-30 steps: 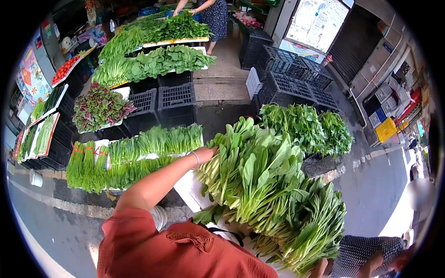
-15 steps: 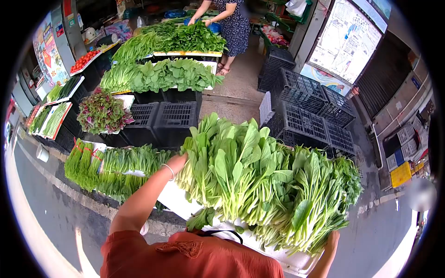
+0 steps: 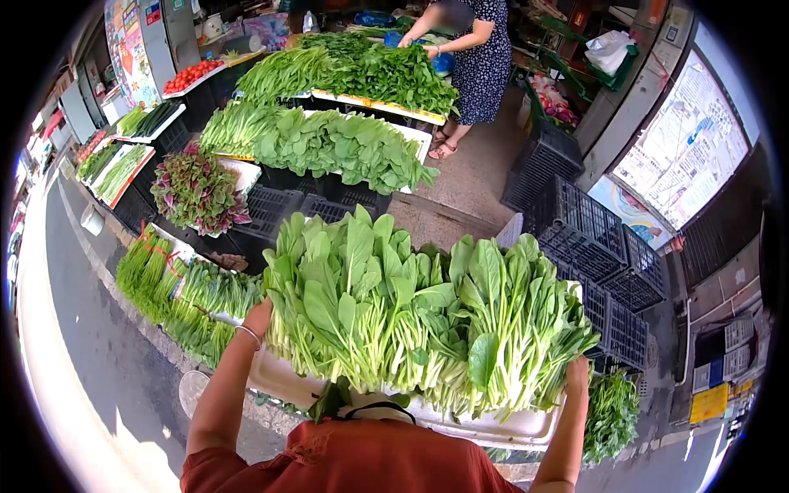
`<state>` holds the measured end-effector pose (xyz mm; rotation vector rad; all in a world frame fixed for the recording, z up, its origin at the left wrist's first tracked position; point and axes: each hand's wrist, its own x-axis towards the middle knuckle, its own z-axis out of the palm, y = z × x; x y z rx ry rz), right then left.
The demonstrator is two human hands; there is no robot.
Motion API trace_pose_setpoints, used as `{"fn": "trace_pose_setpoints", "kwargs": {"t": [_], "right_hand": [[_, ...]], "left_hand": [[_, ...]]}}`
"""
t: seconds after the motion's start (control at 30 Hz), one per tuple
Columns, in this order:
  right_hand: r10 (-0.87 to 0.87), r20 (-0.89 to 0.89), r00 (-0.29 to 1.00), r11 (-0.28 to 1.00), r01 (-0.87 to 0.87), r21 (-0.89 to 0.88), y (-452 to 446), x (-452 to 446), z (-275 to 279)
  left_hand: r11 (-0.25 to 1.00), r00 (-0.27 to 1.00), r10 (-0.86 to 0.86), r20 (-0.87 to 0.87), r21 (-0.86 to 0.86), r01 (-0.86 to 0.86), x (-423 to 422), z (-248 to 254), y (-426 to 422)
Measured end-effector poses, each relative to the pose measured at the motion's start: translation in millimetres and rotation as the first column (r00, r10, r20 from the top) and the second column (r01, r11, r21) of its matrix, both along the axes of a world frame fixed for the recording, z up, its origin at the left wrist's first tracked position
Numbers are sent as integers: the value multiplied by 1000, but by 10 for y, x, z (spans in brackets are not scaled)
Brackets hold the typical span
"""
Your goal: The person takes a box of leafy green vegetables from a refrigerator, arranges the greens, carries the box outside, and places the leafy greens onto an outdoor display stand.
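Note:
A white foam tray [image 3: 485, 427], heaped with leafy greens [image 3: 411, 312], spans the space in front of my chest. My left hand [image 3: 258, 317] is at the tray's left end, against the stems, with a silver bangle on the wrist. At the right end, my right hand [image 3: 577, 373] is against the outermost greens. Both hands are partly covered by leaves, and their fingertips are hidden. A few loose leaves [image 3: 330, 400] lie near the tray's front edge, close to my chest.
Beyond are trays of greens [image 3: 329, 148], red-green amaranth [image 3: 199, 191] and tied bunches [image 3: 148, 275]. Black crates [image 3: 575, 230] stand at right. Another person [image 3: 481, 74] handles greens at the back. More greens [image 3: 611, 415] lie low at right.
The tray of greens has turned and now lies more squarely before me. My right hand has come into fuller view at its right end. The view has swung right.

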<state>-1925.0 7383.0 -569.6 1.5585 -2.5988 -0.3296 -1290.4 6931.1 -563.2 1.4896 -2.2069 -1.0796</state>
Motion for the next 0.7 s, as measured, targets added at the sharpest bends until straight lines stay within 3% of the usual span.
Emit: {"fn": "trace_pose_setpoints", "kwargs": {"t": [0.03,0.07,0.1,0.13,0.17,0.2,0.27,0.3,0.33,0.4,0.43,0.47,0.5,0.53,0.57,0.63,0.67,0.7], "right_hand": [[-96,60,994,992,91,90,-181,-108,-8],[-199,115,973,966,175,193,-508,25,317],[-464,629,624,847,519,110,-861,-87,318],[-407,622,669,868,496,36,-1196,142,686],[-292,421,858,935,349,-61,-1331,-194,343],[-169,218,961,979,188,-72,-1439,-491,10],[-61,58,996,990,68,-121,-1757,-822,-375],[-92,55,994,995,94,-20,-2017,-815,-300],[-119,48,992,990,114,83,-2279,-804,-225],[-267,383,884,939,329,-104,-2744,-734,-63],[-90,177,980,991,105,-77,-2935,-851,-106],[115,-16,993,993,-115,10,-3121,-926,-169],[236,-51,970,969,-231,87,-3317,-1046,-233],[156,82,984,983,-147,-112,-3589,-1136,-341],[292,39,956,955,-294,48,-3805,-1147,-221],[357,76,931,931,-361,53,-4373,-1135,-128],[296,155,943,954,-284,-91,-4779,-1211,-217],[105,485,868,980,-6,-200,-5176,-1316,-281]], "left_hand": [[999,995,55,-80,6,-54,-19,-26,-177],[945,951,248,-185,263,-195,-222,397,-195],[809,844,482,-237,490,-325,-446,864,-191],[815,789,510,-344,487,-315,-634,1149,-157],[816,808,503,-307,478,-326,-472,850,-482],[849,814,479,-329,409,-334,-438,770,-610],[866,824,459,-331,372,-333,-241,336,-984],[852,812,496,-308,352,-387,-283,362,-1043],[899,865,418,-277,260,-351,-180,246,-1163],[956,938,292,-185,69,-284,10,-1,-1361],[967,960,248,-126,-27,-254,93,-123,-1435],[963,962,259,-89,-50,-264,143,-157,-1448],[959,961,270,-52,-73,-274,190,-185,-1458],[955,959,282,-15,-95,-282,235,-210,-1466],[907,883,421,-206,110,-407,284,-187,-1442],[734,663,676,-323,376,-565,241,-27,-1390],[772,706,635,-314,278,-571,245,-32,-1355],[800,745,598,-296,176,-573,231,-11,-1313]]}}
